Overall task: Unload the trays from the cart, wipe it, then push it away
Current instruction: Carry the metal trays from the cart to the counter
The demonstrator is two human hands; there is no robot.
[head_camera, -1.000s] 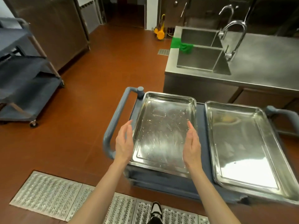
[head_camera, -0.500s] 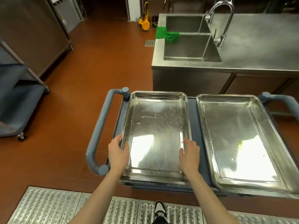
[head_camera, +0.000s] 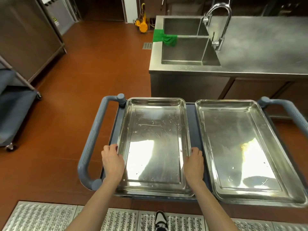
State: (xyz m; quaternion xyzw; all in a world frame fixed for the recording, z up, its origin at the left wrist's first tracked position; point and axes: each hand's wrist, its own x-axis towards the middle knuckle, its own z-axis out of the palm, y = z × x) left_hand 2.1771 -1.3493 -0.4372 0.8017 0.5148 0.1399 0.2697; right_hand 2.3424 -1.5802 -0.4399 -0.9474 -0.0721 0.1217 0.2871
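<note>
Two empty steel trays lie side by side on the top of a blue-grey cart [head_camera: 192, 124]. My left hand [head_camera: 112, 161] grips the left rim of the left tray [head_camera: 154, 140], fingers curled over its edge. On the same tray's right rim, my right hand [head_camera: 195, 162] grips with its fingers curled, in the gap between the trays. The right tray [head_camera: 246, 147] lies untouched. The left tray still sits flat on the cart. A green cloth [head_camera: 164, 38] hangs over the sink's left edge.
A steel counter [head_camera: 260, 47] with a double sink and a tall tap stands just behind the cart. Cart handles [head_camera: 93, 140] stick out at both ends. Another blue-grey cart [head_camera: 15, 104] stands at the left. A metal floor grating [head_camera: 43, 215] lies under my feet.
My hands came down from above the left tray and closed on its two long rims. The view moved closer and more squarely over the cart.
</note>
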